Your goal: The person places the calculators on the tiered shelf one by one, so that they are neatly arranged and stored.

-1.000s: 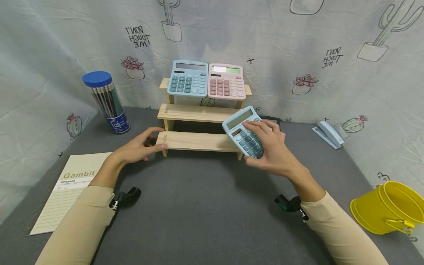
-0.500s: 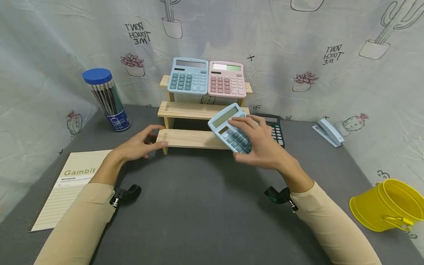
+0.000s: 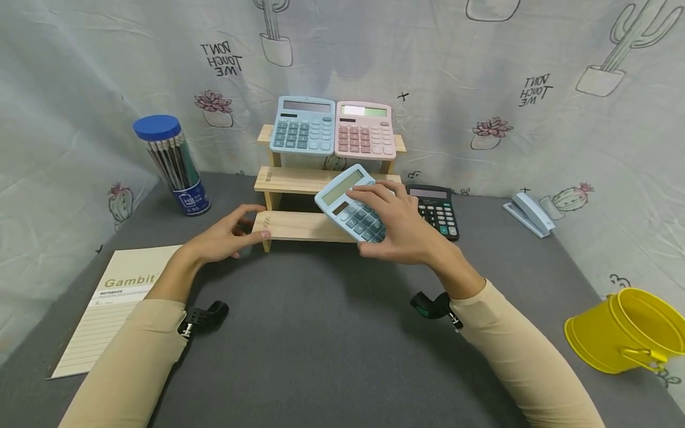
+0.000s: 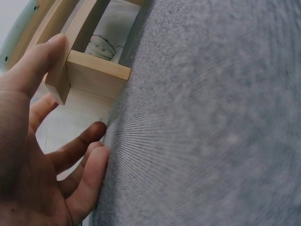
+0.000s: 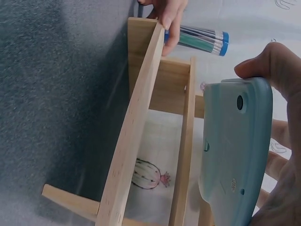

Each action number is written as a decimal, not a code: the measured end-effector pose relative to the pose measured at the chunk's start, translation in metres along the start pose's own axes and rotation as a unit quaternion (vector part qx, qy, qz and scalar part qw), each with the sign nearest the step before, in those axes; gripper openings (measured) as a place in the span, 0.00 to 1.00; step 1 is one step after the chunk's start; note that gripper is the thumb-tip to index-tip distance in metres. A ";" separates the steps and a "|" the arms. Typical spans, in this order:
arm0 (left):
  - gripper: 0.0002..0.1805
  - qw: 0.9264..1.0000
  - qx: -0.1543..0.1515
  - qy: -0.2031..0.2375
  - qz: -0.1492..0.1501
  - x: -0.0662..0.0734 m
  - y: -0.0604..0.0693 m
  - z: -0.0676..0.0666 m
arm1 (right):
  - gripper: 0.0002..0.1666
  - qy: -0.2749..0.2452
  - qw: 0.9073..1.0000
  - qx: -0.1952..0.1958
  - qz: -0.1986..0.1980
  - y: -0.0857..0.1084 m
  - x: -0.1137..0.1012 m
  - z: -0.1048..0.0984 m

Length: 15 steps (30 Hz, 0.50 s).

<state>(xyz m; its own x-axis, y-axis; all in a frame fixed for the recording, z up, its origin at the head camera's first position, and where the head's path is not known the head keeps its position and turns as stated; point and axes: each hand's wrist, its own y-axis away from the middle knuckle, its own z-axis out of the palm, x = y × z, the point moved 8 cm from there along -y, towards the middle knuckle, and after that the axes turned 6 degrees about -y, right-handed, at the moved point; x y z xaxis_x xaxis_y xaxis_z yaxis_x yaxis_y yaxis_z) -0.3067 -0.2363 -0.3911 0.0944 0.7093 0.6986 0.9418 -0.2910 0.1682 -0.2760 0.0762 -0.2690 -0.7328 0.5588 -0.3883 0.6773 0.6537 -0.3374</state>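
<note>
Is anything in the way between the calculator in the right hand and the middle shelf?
Nothing that I can see. The right hand holds the blue calculator before the middle shelf with nothing showing between, though it hides part of the shelf. The black calculator is off to the side.

Pencil tub [image 3: 179, 169], clear-walled, packed with pencils [image 3: 170, 161]; blue lid [image 3: 157, 128], blue label marked "HB" [image 3: 191, 197]; far left. Notebook [image 3: 109, 324], cream, lettered "Gambit", ruled lines on the lower part; lying flat, near left, nearer than the tub. Stapler [image 3: 530, 215], pale blue; far right, beside the backdrop. Bucket [image 3: 599, 339], bright yellow, with handle; near right. Backdrop [image 3: 428, 53], pale, creased sheet, printed with potted cacti, succulents and mirror-reversed lettering; far side. Tabletop [image 3: 316, 356], dark grey, beneath all objects listed.
</note>
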 end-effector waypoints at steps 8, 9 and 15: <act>0.42 1.000 -0.003 0.004 0.008 0.002 0.000 0.000 | 0.51 -0.003 1.000 -0.009 0.012 -0.015 -0.001 0.008; 0.42 1.000 -0.002 0.003 0.008 0.002 0.000 0.000 | 0.51 -0.004 1.000 -0.011 0.014 -0.017 -0.001 0.009; 0.42 1.000 0.001 0.010 0.013 0.002 0.002 -0.003 | 0.50 -0.004 0.999 -0.023 0.030 -0.030 -0.001 0.015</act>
<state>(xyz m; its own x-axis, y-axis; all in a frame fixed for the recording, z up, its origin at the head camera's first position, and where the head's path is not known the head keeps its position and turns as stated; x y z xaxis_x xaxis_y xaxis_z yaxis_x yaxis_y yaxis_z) -0.3061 -0.2375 -0.3874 0.1132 0.6886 0.7162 0.9396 -0.3085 0.1481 -0.2951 0.0484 -0.2710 -0.6909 0.5930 -0.4135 0.7155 0.6426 -0.2740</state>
